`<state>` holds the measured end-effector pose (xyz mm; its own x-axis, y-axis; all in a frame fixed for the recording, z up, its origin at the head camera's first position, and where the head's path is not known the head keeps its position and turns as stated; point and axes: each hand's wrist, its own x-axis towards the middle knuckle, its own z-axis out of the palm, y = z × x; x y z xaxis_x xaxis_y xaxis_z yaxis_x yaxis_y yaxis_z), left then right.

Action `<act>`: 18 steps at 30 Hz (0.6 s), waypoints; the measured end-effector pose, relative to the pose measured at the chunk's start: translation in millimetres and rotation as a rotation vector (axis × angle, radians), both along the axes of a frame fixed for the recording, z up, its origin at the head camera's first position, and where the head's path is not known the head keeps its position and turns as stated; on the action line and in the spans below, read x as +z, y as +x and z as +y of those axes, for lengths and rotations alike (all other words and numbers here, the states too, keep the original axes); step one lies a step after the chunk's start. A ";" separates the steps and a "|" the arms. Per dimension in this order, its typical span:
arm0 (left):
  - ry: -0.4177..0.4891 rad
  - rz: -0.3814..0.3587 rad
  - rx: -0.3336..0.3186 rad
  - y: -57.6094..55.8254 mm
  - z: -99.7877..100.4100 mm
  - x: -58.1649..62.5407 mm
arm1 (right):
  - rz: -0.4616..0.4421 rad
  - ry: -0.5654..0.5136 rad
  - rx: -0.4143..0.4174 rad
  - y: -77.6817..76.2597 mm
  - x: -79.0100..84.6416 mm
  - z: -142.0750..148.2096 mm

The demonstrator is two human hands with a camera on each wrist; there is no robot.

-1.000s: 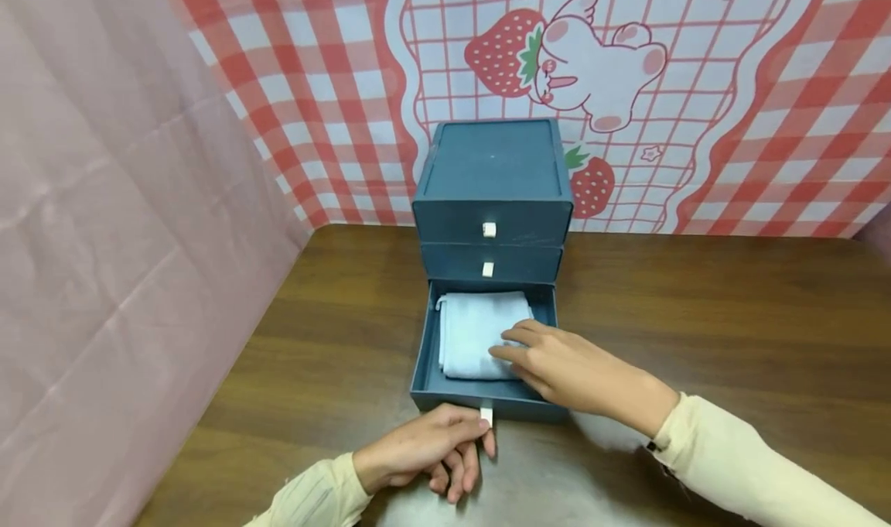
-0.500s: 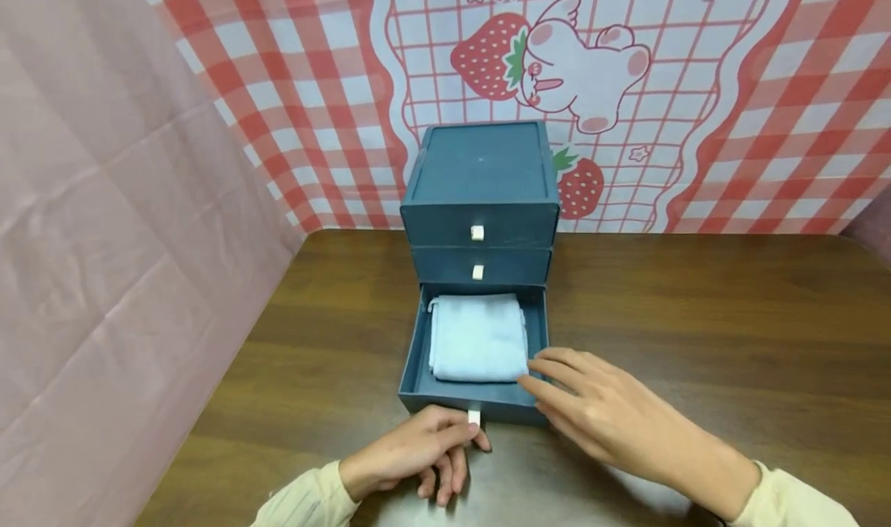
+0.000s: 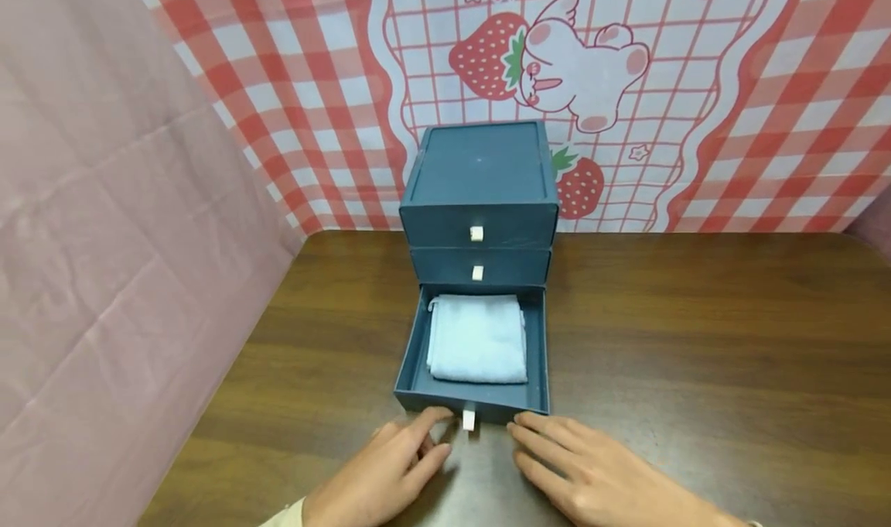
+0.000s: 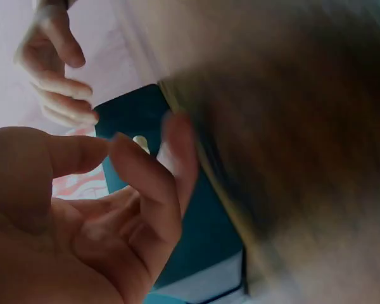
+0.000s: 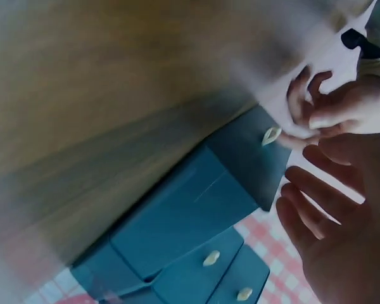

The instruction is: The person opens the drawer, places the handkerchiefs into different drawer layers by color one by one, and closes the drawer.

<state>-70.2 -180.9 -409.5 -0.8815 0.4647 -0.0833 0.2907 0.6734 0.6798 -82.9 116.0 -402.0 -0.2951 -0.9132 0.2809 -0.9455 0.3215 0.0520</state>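
Observation:
In the head view, a dark blue bottom drawer (image 3: 431, 403) is pulled out of a small drawer cabinet (image 3: 480, 163). A folded pale blue cloth (image 3: 477, 340) lies flat in it. My left hand (image 3: 379, 469) is just left of the drawer's white pull tab (image 3: 469, 420), index fingertip at the drawer front. To the tab's right, my right hand (image 3: 581, 469) has its straight fingertips at the same front panel. The right wrist view shows the right palm (image 5: 348, 209) facing the drawer with nothing in it. Loosely bent fingers of the left hand (image 4: 114, 221) hold nothing in the left wrist view.
Two upper drawers are closed, each with a white tab; the top one has its tab (image 3: 476, 234) in the middle. The cabinet stands on a brown wooden table (image 3: 696, 341). Behind it hangs a red checked strawberry cloth (image 3: 334, 86), and a pink curtain (image 3: 139, 202) is at the left.
My right hand has withdrawn from above the cloth and come down to the drawer front. My left hand has let go of the pull tab and shifted left. The drawer remains pulled out.

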 end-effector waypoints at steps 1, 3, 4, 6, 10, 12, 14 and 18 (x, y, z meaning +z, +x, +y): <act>-0.022 0.053 0.003 1.6 0.0 0.5 | -0.006 0.015 0.003 0.8 -0.6 -0.8; -0.067 0.161 0.009 4.1 0.4 0.9 | -0.026 0.032 0.004 1.2 -2.0 -2.5; -0.092 0.214 0.009 4.8 0.7 0.4 | -0.039 0.037 -0.002 1.1 -2.4 -3.0; -0.156 0.296 0.003 5.8 1.2 -0.7 | -0.063 0.037 -0.021 0.1 -2.9 -3.3; -0.227 0.334 -0.030 4.9 1.6 -2.6 | -0.076 0.023 -0.057 -4.1 -3.1 -1.9; -0.226 0.348 -0.036 3.7 1.7 -3.1 | -0.072 0.018 -0.069 -7.1 -2.7 -0.8; -0.212 0.377 -0.032 2.1 1.9 -3.6 | -0.071 0.013 -0.078 -9.9 -2.3 0.1; -0.198 0.411 -0.025 -1.5 2.4 -3.4 | -0.072 0.021 -0.096 -14.1 -1.4 0.1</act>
